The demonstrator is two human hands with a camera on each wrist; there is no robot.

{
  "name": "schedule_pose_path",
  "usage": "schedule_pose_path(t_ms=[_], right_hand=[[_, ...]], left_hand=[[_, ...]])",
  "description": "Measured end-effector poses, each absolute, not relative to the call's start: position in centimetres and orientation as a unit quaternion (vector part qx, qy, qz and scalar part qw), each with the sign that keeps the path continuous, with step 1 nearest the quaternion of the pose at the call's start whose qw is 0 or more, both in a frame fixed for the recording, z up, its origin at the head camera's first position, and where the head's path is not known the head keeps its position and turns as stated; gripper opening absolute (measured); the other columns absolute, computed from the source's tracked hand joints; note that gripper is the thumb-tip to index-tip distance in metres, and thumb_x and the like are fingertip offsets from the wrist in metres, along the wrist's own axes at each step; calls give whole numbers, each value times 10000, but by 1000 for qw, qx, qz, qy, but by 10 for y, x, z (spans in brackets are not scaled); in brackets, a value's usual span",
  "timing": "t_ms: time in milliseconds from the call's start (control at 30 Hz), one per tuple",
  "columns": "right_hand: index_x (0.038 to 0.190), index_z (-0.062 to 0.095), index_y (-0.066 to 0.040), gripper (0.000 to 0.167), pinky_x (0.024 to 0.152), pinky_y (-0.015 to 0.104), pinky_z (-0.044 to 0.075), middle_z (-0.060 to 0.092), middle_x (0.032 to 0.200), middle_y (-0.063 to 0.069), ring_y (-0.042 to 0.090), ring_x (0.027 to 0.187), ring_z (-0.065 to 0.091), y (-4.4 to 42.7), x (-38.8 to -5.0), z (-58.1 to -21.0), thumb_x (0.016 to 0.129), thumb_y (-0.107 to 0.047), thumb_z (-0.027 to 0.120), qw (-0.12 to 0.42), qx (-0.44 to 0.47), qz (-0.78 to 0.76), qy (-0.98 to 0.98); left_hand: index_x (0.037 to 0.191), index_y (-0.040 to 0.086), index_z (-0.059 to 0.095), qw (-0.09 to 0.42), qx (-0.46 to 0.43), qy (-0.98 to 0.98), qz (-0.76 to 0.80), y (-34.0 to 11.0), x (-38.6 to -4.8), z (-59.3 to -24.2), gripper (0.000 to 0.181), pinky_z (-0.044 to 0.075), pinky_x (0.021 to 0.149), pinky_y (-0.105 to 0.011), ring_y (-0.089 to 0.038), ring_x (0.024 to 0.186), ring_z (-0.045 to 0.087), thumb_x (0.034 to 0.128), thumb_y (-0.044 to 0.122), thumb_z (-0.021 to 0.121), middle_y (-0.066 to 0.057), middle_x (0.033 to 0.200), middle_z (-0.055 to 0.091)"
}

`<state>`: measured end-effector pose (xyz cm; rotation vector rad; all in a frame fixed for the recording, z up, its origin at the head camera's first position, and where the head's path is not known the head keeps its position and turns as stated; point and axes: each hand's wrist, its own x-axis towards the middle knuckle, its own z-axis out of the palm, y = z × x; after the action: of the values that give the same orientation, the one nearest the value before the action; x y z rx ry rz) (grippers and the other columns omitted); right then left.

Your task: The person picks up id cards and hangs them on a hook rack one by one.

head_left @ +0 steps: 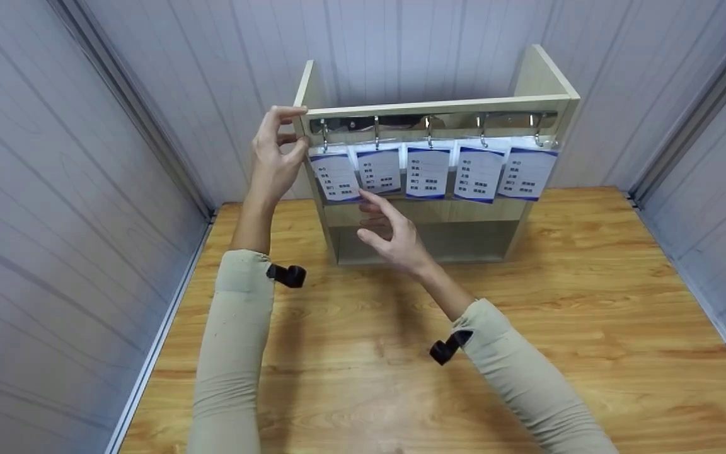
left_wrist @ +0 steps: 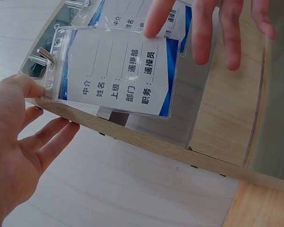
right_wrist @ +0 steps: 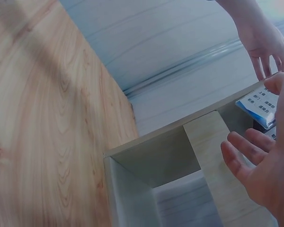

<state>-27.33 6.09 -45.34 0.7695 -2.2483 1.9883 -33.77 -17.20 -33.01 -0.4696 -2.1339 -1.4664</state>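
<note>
In the head view, my left hand (head_left: pixel 275 151) holds the upper left corner of a pale wooden rack (head_left: pixel 426 213), index finger at the top edge and thumb lower on the side. Clear-sleeved name badges with blue corners hang in a row from metal hooks across its front. The leftmost badge (head_left: pixel 336 176) is nearest my left hand and shows large in the left wrist view (left_wrist: pixel 116 71). My right hand (head_left: pixel 397 236) is in front of the rack, fingers loosely extended. Its index fingertip is at the lower right corner of that badge; contact is hard to confirm.
A shiny metal strip (head_left: pixel 394 122) carries the hooks (head_left: pixel 428 126). Under the badges, the rack has a wooden crosspiece (right_wrist: pixel 213 142) and an open lower bay. It stands on a wood-grain floor (head_left: pixel 369 378), with pale panel walls (head_left: pixel 413 38) behind and at both sides.
</note>
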Motion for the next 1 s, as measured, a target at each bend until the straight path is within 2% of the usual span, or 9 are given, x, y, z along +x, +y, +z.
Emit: schedule_pose_path(t_ms=[167, 367, 633, 1000], right_hand=[[1735, 411, -74, 754, 1202, 618, 601, 588, 1591, 329, 550, 1397, 660, 62, -273, -455, 1050, -48, 725, 23, 241, 643, -726], [1746, 398, -93, 780, 1212, 598, 599, 593, 1595, 318, 525, 1399, 667, 63, -271, -456, 1043, -84, 739, 23, 238, 634, -736], [1767, 352, -100, 807, 1227, 584, 589, 581, 1600, 321, 555, 1405, 646, 61, -271, -459, 1054, -91, 730, 23, 240, 627, -741], [1752, 394, -99, 765, 1244, 606, 572, 583, 1637, 302, 535, 1452, 637, 65, -268, -464, 1065, -124, 731, 6, 254, 599, -760]], left_hand=[[1413, -4, 672, 253, -174, -782, -542, -172, -338, -330, 453, 659, 1125, -406, -230, 1302, 641, 967, -66, 631, -192, 1458, 663], [1418, 5, 673, 253, -172, -787, -535, -171, -338, -329, 445, 654, 1130, -392, -230, 1319, 629, 980, -59, 628, -182, 1475, 660], [1399, 3, 670, 251, -163, -792, -532, -171, -338, -328, 426, 650, 1140, -405, -255, 1332, 632, 980, -52, 618, -179, 1476, 659], [1408, -10, 664, 254, -168, -790, -532, -170, -336, -326, 407, 647, 1146, -399, -264, 1344, 631, 1004, -40, 628, -200, 1482, 652]])
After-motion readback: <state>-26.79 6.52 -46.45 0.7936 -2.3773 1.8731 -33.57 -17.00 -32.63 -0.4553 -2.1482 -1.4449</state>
